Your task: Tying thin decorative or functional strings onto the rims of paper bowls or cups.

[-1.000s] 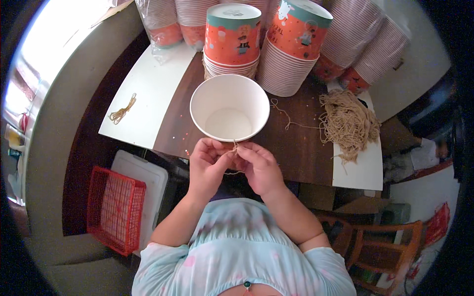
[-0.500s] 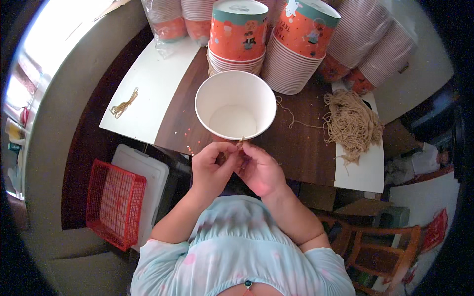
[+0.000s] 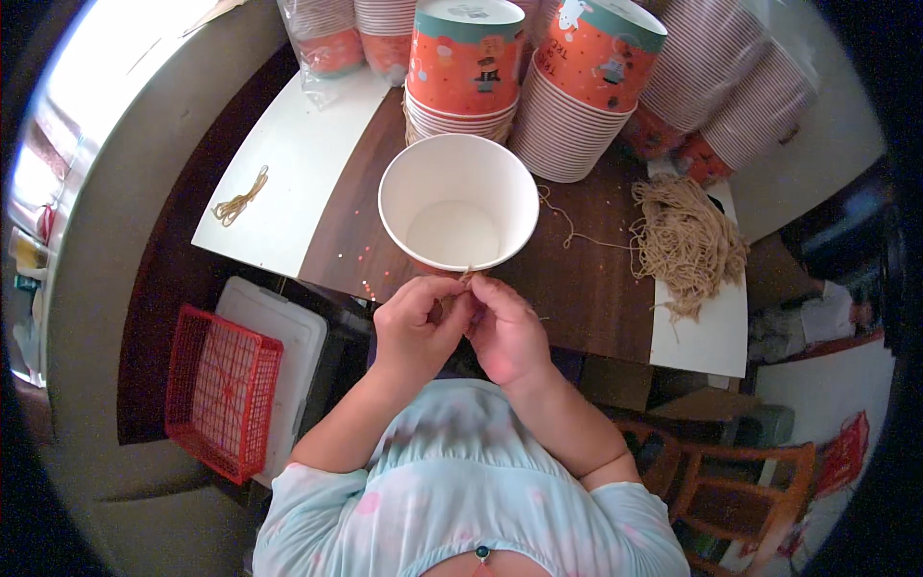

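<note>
Left hand [image 3: 415,327] and right hand [image 3: 504,332] meet at the near edge of the table [image 3: 596,288], fingertips pressed together and pinching a short piece of tan string [image 3: 465,277]. The string end projects just above the fingertips, at the near rim of the white paper cup [image 3: 458,202]; whether it touches the rim cannot be determined. Beyond the cup stand stacks of orange cups [image 3: 466,67]. A bundle of string [image 3: 685,240] lies well right of the fingers.
</note>
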Demonstrator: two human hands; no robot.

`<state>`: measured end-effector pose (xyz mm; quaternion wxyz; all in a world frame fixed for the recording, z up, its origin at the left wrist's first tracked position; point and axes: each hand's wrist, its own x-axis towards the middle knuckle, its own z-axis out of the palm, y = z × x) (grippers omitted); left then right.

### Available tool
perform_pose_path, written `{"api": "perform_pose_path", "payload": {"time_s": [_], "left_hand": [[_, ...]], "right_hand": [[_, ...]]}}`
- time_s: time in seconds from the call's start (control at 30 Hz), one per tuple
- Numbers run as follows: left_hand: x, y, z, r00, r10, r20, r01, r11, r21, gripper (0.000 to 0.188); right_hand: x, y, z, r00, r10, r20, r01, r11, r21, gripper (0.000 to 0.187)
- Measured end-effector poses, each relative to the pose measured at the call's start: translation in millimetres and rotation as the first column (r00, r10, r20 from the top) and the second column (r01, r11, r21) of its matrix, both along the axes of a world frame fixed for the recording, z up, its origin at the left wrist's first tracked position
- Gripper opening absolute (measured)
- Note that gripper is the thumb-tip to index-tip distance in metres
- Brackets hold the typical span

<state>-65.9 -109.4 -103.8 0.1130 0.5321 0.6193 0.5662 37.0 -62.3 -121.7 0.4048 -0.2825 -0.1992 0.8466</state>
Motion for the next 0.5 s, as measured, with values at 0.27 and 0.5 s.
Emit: {"api": "perform_pose_path", "payload": {"time_s": [0.27,0.5], "left_hand": [[-6,1,0,0.997,-0.076,-0.02,0.076,0.997,-0.024,0.013],[-15,-1,-8,0.931,-0.158,0.329,0.197,0.977,-0.087,0.009]], "right_hand": [[8,6,-5,0.997,0.064,-0.045,-0.066,0.997,-0.044,0.018],[14,14,4,0.992,0.079,0.101,-0.079,0.997,0.003,0.018]]}}
